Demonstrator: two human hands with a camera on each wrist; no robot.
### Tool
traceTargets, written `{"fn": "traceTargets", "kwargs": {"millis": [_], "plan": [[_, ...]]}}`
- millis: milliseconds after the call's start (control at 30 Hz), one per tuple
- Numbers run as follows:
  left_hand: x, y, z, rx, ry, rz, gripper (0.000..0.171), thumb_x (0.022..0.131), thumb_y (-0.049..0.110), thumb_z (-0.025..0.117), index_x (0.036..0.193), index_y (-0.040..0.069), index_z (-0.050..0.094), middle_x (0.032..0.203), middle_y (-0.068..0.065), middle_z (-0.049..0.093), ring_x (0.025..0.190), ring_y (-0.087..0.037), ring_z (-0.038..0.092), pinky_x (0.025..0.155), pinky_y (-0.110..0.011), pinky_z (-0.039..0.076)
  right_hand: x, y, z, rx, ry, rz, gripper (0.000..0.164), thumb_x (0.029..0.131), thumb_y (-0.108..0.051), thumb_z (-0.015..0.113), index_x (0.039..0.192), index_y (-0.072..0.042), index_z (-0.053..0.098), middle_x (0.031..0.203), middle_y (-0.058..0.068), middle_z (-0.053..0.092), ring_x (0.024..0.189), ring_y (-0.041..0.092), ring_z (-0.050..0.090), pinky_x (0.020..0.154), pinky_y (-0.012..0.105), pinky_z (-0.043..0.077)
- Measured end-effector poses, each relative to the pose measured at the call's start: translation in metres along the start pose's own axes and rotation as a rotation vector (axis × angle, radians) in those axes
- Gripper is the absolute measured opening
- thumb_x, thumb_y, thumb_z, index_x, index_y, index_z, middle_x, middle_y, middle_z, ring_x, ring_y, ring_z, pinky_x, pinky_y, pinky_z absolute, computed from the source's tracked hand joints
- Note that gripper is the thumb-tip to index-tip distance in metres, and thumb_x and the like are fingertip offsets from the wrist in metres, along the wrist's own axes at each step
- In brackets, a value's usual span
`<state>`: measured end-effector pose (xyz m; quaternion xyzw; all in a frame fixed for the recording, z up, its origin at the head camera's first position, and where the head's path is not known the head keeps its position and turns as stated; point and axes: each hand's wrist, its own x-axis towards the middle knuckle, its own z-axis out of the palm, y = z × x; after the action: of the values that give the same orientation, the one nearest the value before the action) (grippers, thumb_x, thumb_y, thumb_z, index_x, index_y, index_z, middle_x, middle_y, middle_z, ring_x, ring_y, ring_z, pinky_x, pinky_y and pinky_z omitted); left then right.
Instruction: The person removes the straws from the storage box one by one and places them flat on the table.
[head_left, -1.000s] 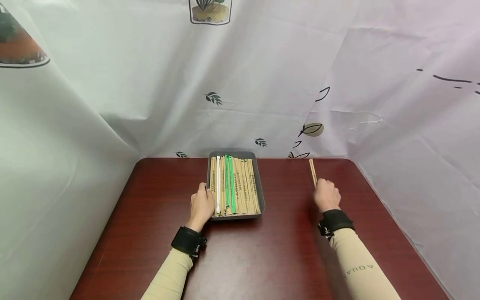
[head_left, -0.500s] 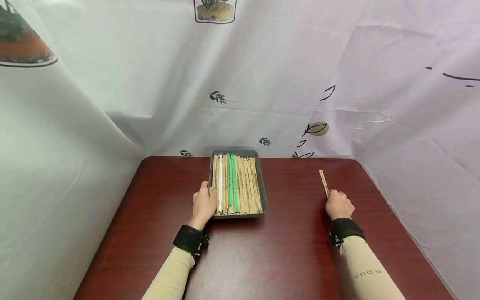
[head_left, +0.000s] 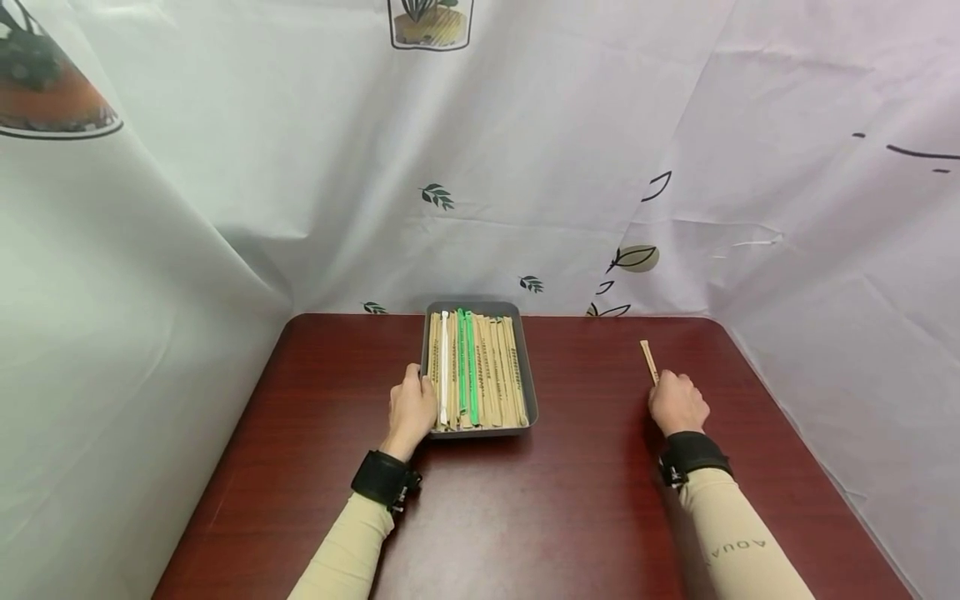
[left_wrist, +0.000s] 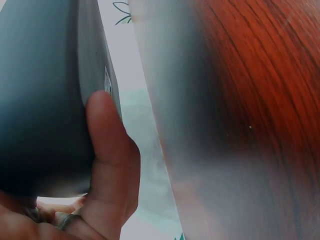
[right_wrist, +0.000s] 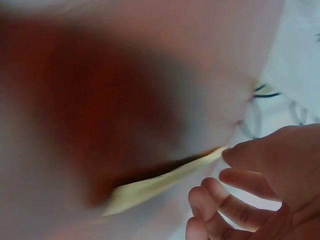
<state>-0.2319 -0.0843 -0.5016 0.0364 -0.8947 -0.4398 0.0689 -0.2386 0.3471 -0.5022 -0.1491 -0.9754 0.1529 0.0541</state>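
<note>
A dark grey tray (head_left: pixel 534 412) holds a row of paper-wrapped drinking straws (head_left: pixel 495 375). Most wrappers are tan, two are green and one is white. My left hand (head_left: pixel 412 412) grips the tray's left side near its front corner; in the left wrist view the thumb (left_wrist: pixel 107 125) lies along the outer wall. To the right, my right hand (head_left: pixel 678 404) is low at the table with a single tan wrapped straw (head_left: pixel 648 360) pointing away from it. In the right wrist view the thumb meets this straw (right_wrist: pixel 160 182), the other fingers are curled, and part of the straw is hidden.
The reddish-brown wooden table (head_left: pixel 510 517) has rounded far corners. A white curtain (head_left: pixel 360 125) with leaf and plant prints hangs behind it and along both sides. Both wrists wear black bands (head_left: pixel 693 457).
My right hand has carried the single straw rightward and back toward me, then crept slightly forward along it. My left hand stays on the tray; the head view has shifted a little.
</note>
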Motion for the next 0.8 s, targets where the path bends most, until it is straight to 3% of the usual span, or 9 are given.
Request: {"fn": "traceTargets", "kwargs": {"millis": [100, 233, 433, 567, 633, 733, 800], "plan": [[0.000, 0.002, 0.002, -0.005, -0.001, 0.002, 0.039, 0.110, 0.016, 0.041, 0.144, -0.001, 0.050, 0.066, -0.009, 0.053, 0.051, -0.023, 0.046, 0.058, -0.038, 0.037, 0.001, -0.028, -0.010, 0.037, 0.101, -0.066, 0.025, 0.100, -0.016, 0.059, 0.112, 0.006, 0.064, 0.100, 0.030, 0.062, 0.087, 0.056, 0.063, 0.063, 0.066, 0.049], [0.000, 0.003, 0.006, 0.004, 0.001, -0.011, 0.039, 0.110, 0.016, 0.042, 0.144, 0.000, 0.050, 0.071, -0.010, 0.056, 0.057, -0.025, 0.049, 0.062, -0.040, 0.040, -0.002, -0.085, -0.022, 0.114, 0.169, -0.177, 0.033, 0.099, -0.022, 0.062, 0.124, 0.000, 0.067, 0.113, 0.029, 0.069, 0.091, 0.054, 0.066, 0.066, 0.065, 0.052], [-0.001, 0.003, 0.009, 0.008, 0.002, -0.022, 0.038, 0.109, 0.017, 0.043, 0.143, 0.000, 0.051, 0.076, -0.012, 0.059, 0.064, -0.026, 0.054, 0.067, -0.043, 0.045, -0.021, -0.177, -0.024, 0.179, 0.058, -0.263, 0.035, 0.099, -0.028, 0.067, 0.130, -0.011, 0.069, 0.117, 0.018, 0.072, 0.088, 0.042, 0.070, 0.068, 0.055, 0.054], [-0.002, 0.003, 0.010, 0.001, 0.002, -0.010, 0.038, 0.109, 0.017, 0.043, 0.142, -0.001, 0.051, 0.075, -0.011, 0.059, 0.062, -0.025, 0.053, 0.064, -0.041, 0.044, -0.038, -0.212, -0.012, 0.149, -0.047, -0.309, 0.035, 0.099, -0.023, 0.069, 0.131, -0.010, 0.069, 0.107, 0.016, 0.073, 0.074, 0.035, 0.067, 0.061, 0.048, 0.052], [-0.002, 0.003, 0.010, -0.002, -0.001, -0.005, 0.038, 0.109, 0.017, 0.043, 0.142, -0.001, 0.051, 0.073, -0.010, 0.057, 0.060, -0.025, 0.052, 0.063, -0.040, 0.042, -0.044, -0.221, -0.004, 0.117, -0.079, -0.324, 0.031, 0.099, -0.020, 0.069, 0.128, -0.009, 0.070, 0.103, 0.015, 0.073, 0.069, 0.032, 0.065, 0.057, 0.044, 0.049], [-0.003, 0.003, 0.009, -0.002, -0.002, 0.001, 0.038, 0.110, 0.017, 0.043, 0.143, -0.001, 0.050, 0.070, -0.009, 0.055, 0.058, -0.024, 0.049, 0.062, -0.038, 0.040, -0.051, -0.228, 0.009, 0.045, -0.095, -0.339, 0.014, 0.098, -0.019, 0.070, 0.105, -0.007, 0.073, 0.088, 0.013, 0.070, 0.064, 0.028, 0.062, 0.055, 0.041, 0.046], [-0.002, 0.003, 0.010, -0.002, 0.000, 0.009, 0.038, 0.110, 0.016, 0.042, 0.143, -0.001, 0.050, 0.069, -0.009, 0.054, 0.057, -0.023, 0.048, 0.061, -0.038, 0.039, -0.053, -0.231, 0.015, 0.006, -0.094, -0.344, 0.015, 0.098, -0.019, 0.070, 0.089, -0.009, 0.067, 0.075, 0.010, 0.064, 0.061, 0.026, 0.059, 0.053, 0.040, 0.044]]}}
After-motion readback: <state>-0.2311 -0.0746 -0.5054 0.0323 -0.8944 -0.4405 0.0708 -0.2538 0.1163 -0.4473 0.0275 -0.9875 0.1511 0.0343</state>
